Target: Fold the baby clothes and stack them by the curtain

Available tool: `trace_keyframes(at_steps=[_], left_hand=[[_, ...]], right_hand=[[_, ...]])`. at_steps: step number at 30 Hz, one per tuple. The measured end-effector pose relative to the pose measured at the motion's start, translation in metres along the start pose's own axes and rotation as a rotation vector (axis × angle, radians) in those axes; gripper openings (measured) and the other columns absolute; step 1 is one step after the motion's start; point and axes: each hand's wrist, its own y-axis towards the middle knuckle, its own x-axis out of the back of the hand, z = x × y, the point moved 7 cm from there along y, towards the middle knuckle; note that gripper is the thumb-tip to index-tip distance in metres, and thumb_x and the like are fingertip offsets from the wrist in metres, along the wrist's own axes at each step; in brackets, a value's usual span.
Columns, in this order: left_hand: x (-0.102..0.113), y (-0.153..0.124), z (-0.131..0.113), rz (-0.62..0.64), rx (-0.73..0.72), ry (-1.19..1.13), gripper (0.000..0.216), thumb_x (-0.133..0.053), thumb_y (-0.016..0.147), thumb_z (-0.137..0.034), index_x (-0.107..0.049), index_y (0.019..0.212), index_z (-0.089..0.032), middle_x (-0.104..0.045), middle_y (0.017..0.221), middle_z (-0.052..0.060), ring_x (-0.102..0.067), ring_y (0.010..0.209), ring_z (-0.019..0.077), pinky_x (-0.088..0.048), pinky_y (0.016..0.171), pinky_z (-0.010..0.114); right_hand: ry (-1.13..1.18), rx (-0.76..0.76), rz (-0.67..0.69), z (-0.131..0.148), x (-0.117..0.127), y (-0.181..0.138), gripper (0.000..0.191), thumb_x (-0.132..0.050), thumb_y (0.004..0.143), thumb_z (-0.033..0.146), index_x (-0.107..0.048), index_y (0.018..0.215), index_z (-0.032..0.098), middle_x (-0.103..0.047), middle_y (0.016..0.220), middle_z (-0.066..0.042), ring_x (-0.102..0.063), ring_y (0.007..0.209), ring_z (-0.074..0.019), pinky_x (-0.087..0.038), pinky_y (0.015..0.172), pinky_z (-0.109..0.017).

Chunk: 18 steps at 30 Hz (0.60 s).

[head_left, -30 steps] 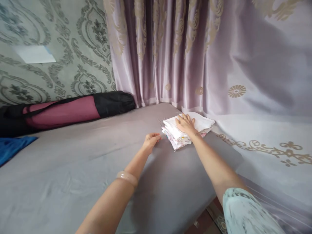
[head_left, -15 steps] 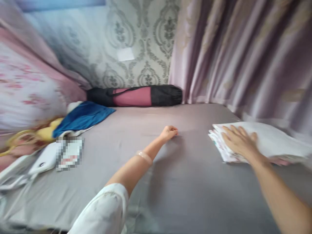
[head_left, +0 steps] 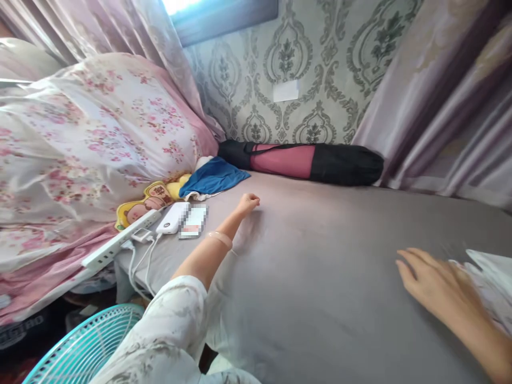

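My left hand (head_left: 248, 204) is curled into a fist just over the grey bed sheet (head_left: 320, 256), with nothing showing out of it. A pale bangle (head_left: 220, 239) circles that forearm. On the right, my right hand (head_left: 434, 282) is spread, fingers stretched out low over the sheet. Right beside it lies a stack of folded white cloth (head_left: 494, 272), cut off by the picture's edge and partly hidden behind the hand. Whether the hand touches the stack I cannot tell.
Left of my left arm lie a pixelated flat item (head_left: 193, 221), a white power bank (head_left: 174, 218) and a power strip (head_left: 120, 240) with cables. A blue cloth (head_left: 216, 176) and a rolled mat in a bag (head_left: 282, 161) lie farther back. A turquoise fan (head_left: 88, 346) stands lower left.
The view has swung left, bringing the fan and power strip into sight. My right hand has come off the top of the folded cloth stack to its left side. My left hand stays curled.
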Motion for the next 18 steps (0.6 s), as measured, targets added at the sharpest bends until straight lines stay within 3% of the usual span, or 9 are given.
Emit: trace_keyframes(at_steps=[3, 7, 13, 18], left_hand=[[0.042, 0.004, 0.017, -0.078, 0.007, 0.085, 0.016, -0.057, 0.073, -0.018, -0.071, 0.077, -0.011, -0.070, 0.074, 0.009, -0.058, 0.062, 0.0146, -0.042, 0.060, 0.024], [0.107, 0.009, 0.036, -0.212, 0.043, 0.226, 0.021, -0.055, 0.072, -0.017, -0.072, 0.082, -0.011, -0.071, 0.079, 0.009, -0.062, 0.072, 0.0179, -0.043, 0.066, 0.025], [0.210, 0.018, 0.069, -0.367, 0.137, 0.456, 0.028, -0.058, 0.069, -0.014, -0.072, 0.094, -0.012, -0.071, 0.098, 0.010, -0.063, 0.093, 0.0225, -0.044, 0.083, 0.026], [0.256, 0.029, 0.098, -0.391, 0.210, 0.584, 0.033, -0.057, 0.072, -0.016, -0.070, 0.102, -0.012, -0.071, 0.102, 0.011, -0.063, 0.099, 0.0245, -0.045, 0.086, 0.028]], right_hand=[[0.076, 0.068, 0.170, 0.056, -0.031, 0.011, 0.047, -0.026, 0.086, 0.043, -0.070, 0.101, 0.035, -0.067, 0.107, -0.013, -0.063, 0.092, -0.0291, -0.043, 0.080, -0.046], [0.120, 0.160, 0.228, 0.106, -0.051, 0.023, 0.041, -0.029, 0.089, 0.036, -0.068, 0.101, 0.031, -0.066, 0.098, -0.012, -0.063, 0.091, -0.0256, -0.043, 0.080, -0.041], [0.230, 0.204, 0.096, 0.120, -0.056, 0.028, 0.033, -0.035, 0.090, 0.035, -0.064, 0.100, 0.023, -0.065, 0.091, -0.010, -0.062, 0.087, -0.0240, -0.043, 0.078, -0.038], [0.223, 0.219, -0.015, 0.116, -0.059, 0.022, 0.033, -0.035, 0.093, 0.035, -0.063, 0.103, 0.020, -0.064, 0.091, -0.007, -0.061, 0.084, -0.0239, -0.043, 0.076, -0.037]])
